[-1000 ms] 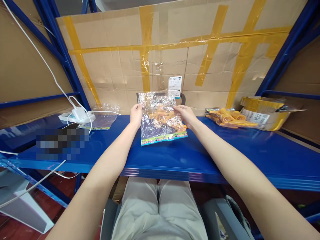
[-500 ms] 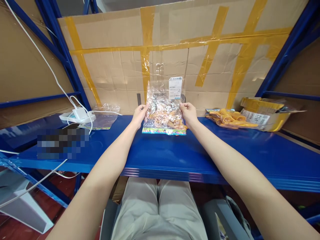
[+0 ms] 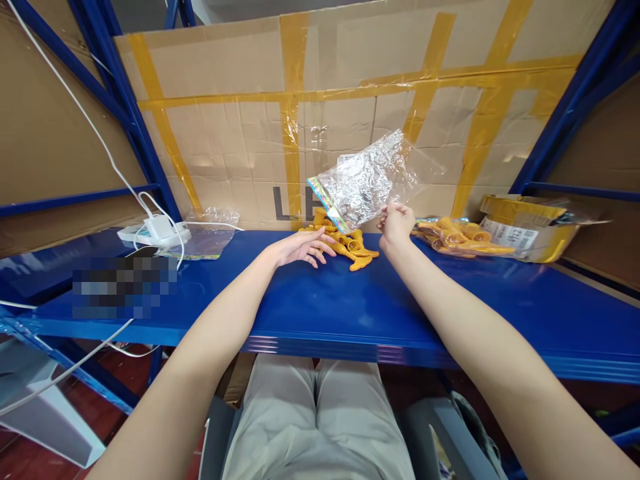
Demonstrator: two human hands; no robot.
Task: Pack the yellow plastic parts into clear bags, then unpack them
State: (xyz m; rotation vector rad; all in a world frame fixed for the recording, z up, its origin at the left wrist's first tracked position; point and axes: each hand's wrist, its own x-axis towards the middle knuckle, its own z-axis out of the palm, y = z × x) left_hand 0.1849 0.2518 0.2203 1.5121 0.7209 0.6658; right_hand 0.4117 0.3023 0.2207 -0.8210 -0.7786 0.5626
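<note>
My right hand (image 3: 397,223) is closed on the lower edge of a clear plastic bag (image 3: 370,180), which is crinkled, tilted and has a colourful printed strip along its left end. A white label shows partly behind it. Below the bag, several orange-yellow plastic pieces (image 3: 357,252) lie heaped on the blue shelf (image 3: 320,307); their exact kind is unclear. My left hand (image 3: 303,248) is open, palm turned toward the heap, its fingers spread at the left side of the pieces. Whether it touches them I cannot tell.
On the right, a bag of similar orange pieces (image 3: 463,237) lies beside a taped cardboard box (image 3: 530,227). At left are a power strip with a white plug (image 3: 159,227), cables, a flat clear bag (image 3: 213,237) and a blurred dark object (image 3: 125,280). Taped cardboard (image 3: 225,147) stands behind.
My left hand has let go of the bag and opened lower down. My right hand has swung the bag up and right, tilting it. The orange pieces and printed letters behind are now uncovered.
</note>
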